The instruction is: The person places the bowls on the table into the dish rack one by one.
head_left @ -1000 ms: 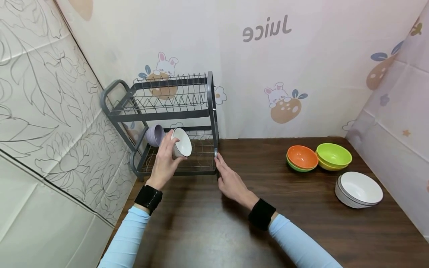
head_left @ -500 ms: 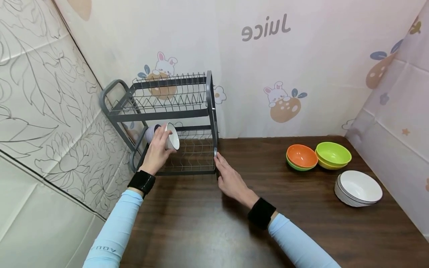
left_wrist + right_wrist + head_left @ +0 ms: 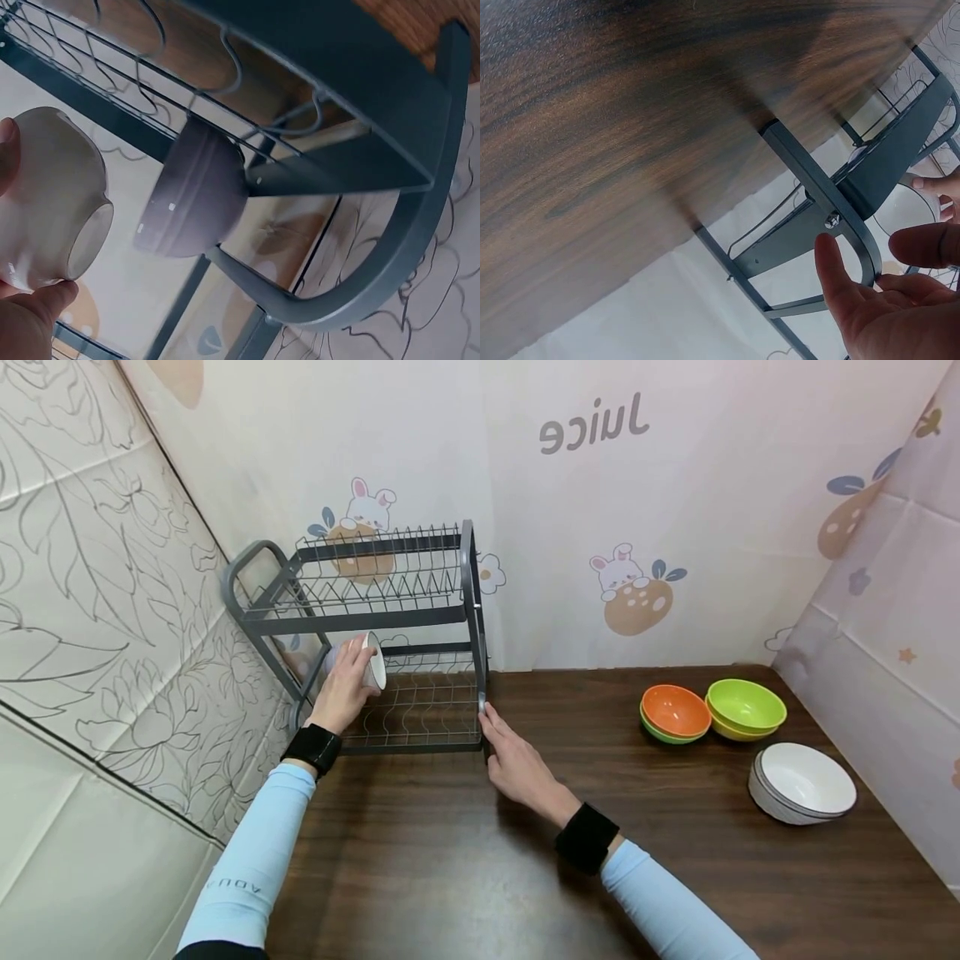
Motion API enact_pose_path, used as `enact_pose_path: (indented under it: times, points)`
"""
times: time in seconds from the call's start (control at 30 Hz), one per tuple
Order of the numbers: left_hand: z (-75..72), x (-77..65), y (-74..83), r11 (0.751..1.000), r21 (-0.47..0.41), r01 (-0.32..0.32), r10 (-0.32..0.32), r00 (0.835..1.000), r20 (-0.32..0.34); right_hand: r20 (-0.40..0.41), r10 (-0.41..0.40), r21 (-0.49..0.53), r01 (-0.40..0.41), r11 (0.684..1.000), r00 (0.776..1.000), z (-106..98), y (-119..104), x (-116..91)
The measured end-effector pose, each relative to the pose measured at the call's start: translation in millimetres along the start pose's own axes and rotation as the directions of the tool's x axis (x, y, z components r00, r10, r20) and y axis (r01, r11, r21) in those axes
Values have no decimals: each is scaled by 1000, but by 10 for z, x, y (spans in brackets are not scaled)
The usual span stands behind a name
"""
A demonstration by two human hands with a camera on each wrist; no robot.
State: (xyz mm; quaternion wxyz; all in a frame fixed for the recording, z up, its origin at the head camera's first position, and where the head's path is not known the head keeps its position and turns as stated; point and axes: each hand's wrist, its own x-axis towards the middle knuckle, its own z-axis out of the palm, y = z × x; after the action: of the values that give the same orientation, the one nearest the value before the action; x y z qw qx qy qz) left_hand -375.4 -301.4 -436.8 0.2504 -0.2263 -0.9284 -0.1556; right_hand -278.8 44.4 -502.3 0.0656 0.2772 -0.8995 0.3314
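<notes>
My left hand (image 3: 341, 691) pinches a white bowl (image 3: 377, 662) with a dark rim, tilted on its side over the lower tier of a dark grey two-tier dish rack (image 3: 360, 624). Behind that hand, lavender bowls are mostly hidden in the head view. The left wrist view shows a lavender bowl (image 3: 199, 195) on edge against the lower wires, a gap separating it from the white bowl (image 3: 56, 195). Straight fingers of my right hand (image 3: 522, 771) rest against the rack's right side frame, near its lower front corner.
On the wooden table's right side stand an orange bowl (image 3: 677, 710) in a green one, a lime bowl (image 3: 747, 706) in a yellow one, and a stack of white bowls (image 3: 806, 781). Patterned sheets hang behind and at both sides. The upper tier (image 3: 375, 572) overhangs my left hand.
The left hand has carried the white bowl leftward, to the lavender bowls, turning its opening more to the right. My right hand keeps its place on the rack.
</notes>
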Motion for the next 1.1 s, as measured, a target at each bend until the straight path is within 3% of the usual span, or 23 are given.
enact_pose_path:
  times: [0.43,0.77,1.1]
  points:
    - [67,128,-189,992,110,-60,49,994,98,25,27,10,-28,1000,999,4,-23,-12]
    - [241,168,-328,996,77,-55,46,992,119,0,4,23,-4,1000,1000,-8,-39,4]
    - [349,248,-356,996,56,-70,61,987,150,8,13,15,-13,1000,1000,-30,-56,28]
